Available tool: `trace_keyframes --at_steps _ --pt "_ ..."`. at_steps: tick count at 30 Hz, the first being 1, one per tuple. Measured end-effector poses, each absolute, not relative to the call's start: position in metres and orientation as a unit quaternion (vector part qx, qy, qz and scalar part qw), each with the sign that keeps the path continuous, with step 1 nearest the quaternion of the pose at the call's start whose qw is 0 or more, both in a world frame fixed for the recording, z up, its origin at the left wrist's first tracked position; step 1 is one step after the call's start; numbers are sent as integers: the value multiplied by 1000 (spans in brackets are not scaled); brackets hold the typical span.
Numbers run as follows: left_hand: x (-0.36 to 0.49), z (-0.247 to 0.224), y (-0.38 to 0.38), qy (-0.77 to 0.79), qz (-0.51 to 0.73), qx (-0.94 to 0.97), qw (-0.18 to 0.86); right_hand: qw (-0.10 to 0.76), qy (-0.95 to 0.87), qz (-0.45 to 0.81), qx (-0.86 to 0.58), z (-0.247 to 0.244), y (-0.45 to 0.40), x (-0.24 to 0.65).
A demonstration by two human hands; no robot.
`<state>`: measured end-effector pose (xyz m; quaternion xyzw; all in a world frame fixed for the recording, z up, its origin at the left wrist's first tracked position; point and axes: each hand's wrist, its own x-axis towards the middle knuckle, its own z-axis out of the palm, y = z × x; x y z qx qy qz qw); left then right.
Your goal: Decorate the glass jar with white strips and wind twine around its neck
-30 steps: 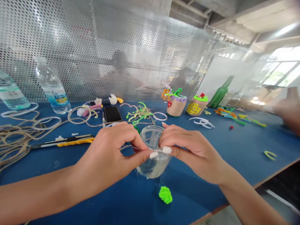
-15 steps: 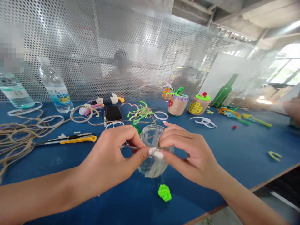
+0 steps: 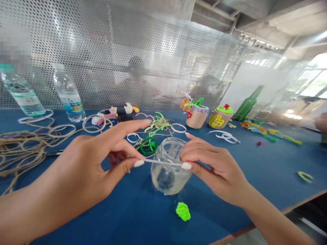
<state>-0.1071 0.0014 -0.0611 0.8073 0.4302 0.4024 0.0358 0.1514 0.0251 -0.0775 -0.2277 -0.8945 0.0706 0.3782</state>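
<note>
A narrow whitish strip that looks like tape (image 3: 163, 163) runs taut between my two hands, in front of a clear glass jar (image 3: 167, 182). My left hand (image 3: 109, 156) pinches one end between thumb and index finger, left of the jar. The other end is pinched by my right hand (image 3: 214, 166) beside the jar's rim; I cannot tell whether its fingers touch the glass. The jar stands upright on the blue table (image 3: 122, 211), with fine fibres around its base. Just in front of it lies a bright green fuzzy clump (image 3: 183, 211).
Behind the jar are a dark green coil (image 3: 148, 146) and pale rings (image 3: 178, 128). Tangled twine (image 3: 22, 153) and water bottles (image 3: 70, 98) occupy the left. Two decorated pots (image 3: 197, 117) and a green bottle (image 3: 246, 105) stand farther back. A person's hand (image 3: 322, 122) shows at right.
My left hand has moved left, away from my right hand, drawing the strip out between them. The right hand stays by the jar's rim. The view has shifted slightly.
</note>
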Motion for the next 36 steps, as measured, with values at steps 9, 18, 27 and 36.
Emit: trace_keyframes --at_steps 9,18,27,36 --pt "-111 -60 -5 374 375 848 17 322 -912 94 -234 -65 21 160" --pt "-107 -60 2 367 366 855 23 315 -894 -25 -317 -70 0 128" --pt "-104 -61 8 367 342 863 58 354 -877 106 -309 -69 2 133" --pt "-98 -57 13 366 344 860 91 331 -900 186 -213 -66 27 142"
